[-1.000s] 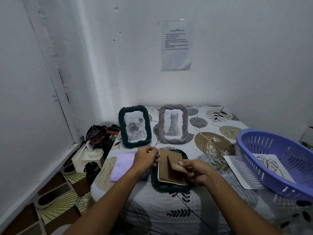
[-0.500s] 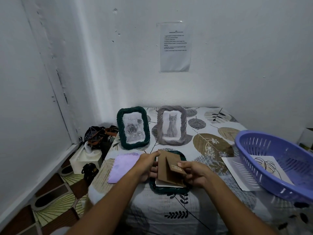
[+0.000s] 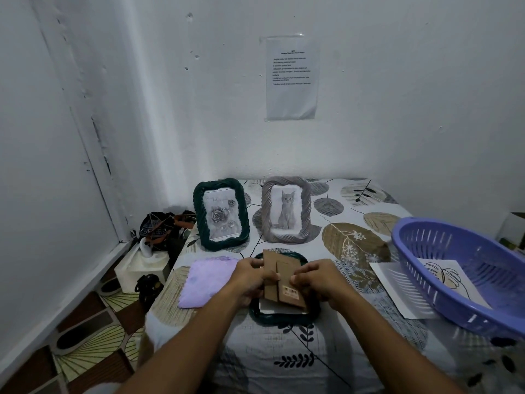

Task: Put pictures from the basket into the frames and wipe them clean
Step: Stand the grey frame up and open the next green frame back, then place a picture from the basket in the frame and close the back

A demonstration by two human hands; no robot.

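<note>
At six o'clock on the counter (image 3: 355,245), the backing board (image 3: 279,280) is pinched by left hand (image 3: 250,275) and right hand (image 3: 319,277). It is best pressed squarely into the face-down frame (image 3: 284,317).

You are wearing the single head camera, and it is looking forward and down from above the near edge of the table (image 3: 284,362), facing the white wall (image 3: 369,109) and its taped sheet of paper (image 3: 291,78). It is sitting close over your two forearms, which are entering from the bottom edge, while the wide angle is taking in the left wall (image 3: 42,166) and the floor (image 3: 85,351) beside the table. No second view is sharing this scene.
</note>
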